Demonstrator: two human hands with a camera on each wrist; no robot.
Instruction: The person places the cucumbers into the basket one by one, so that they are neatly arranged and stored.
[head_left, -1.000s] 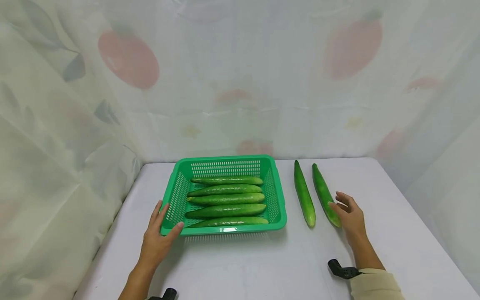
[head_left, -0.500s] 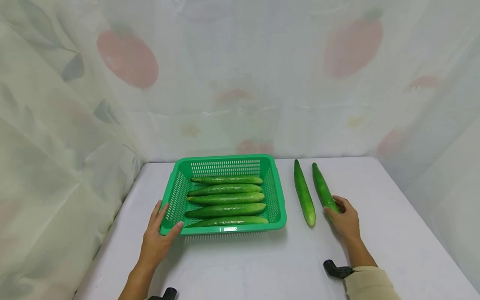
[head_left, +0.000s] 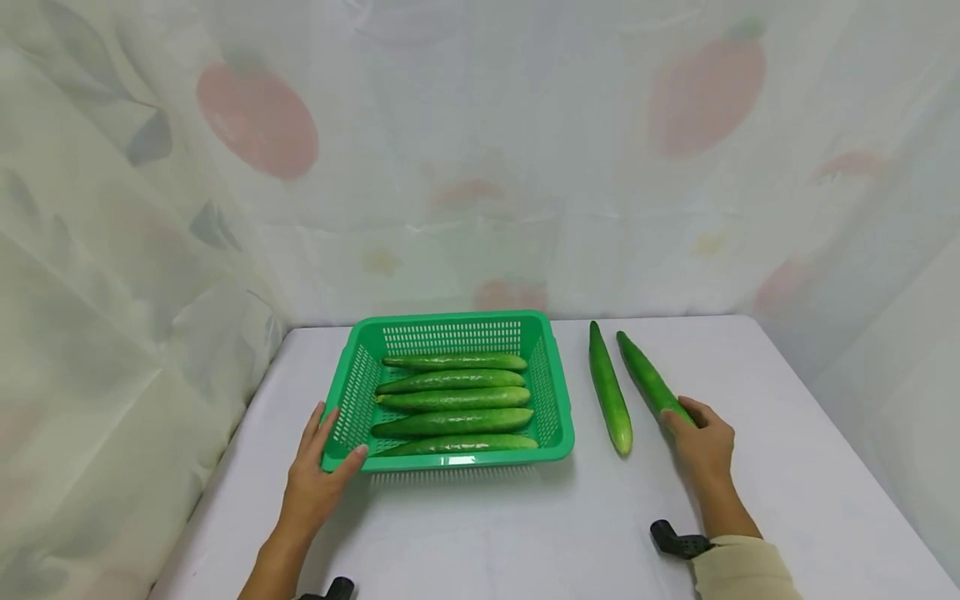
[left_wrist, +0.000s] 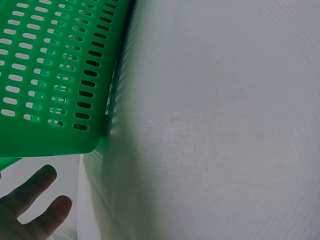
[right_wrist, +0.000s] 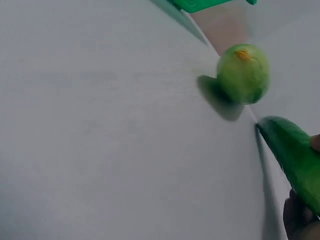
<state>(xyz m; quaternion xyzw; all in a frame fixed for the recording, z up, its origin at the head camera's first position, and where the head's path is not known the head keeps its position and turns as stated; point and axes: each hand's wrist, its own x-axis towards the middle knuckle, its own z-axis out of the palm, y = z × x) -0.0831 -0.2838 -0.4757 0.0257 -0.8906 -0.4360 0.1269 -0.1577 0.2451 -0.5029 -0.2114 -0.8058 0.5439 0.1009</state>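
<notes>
My right hand [head_left: 703,439] grips the near end of a cucumber [head_left: 651,373], which slants away toward the far left. In the right wrist view that cucumber [right_wrist: 295,152] sits between thumb and fingers at the right edge. A second cucumber [head_left: 611,392] lies on the table just left of it; the right wrist view shows its pale round end [right_wrist: 243,75]. My left hand [head_left: 313,479] rests at the near left corner of a green plastic basket [head_left: 558,400], fingers spread and thumb on the front rim. Two of its fingertips [left_wrist: 47,175] extend below the basket wall in the left wrist view.
Several cucumbers [head_left: 453,421] lie side by side, crosswise, in the basket. A white cloth covers the table [head_left: 487,542]. A printed curtain [head_left: 480,167] hangs behind its far edge, and fabric also hangs at both sides.
My right hand moved to the cucumber's near end and closed around it. The cucumber has since turned, its near end shifting right and its far tip left. The left hand stayed still.
</notes>
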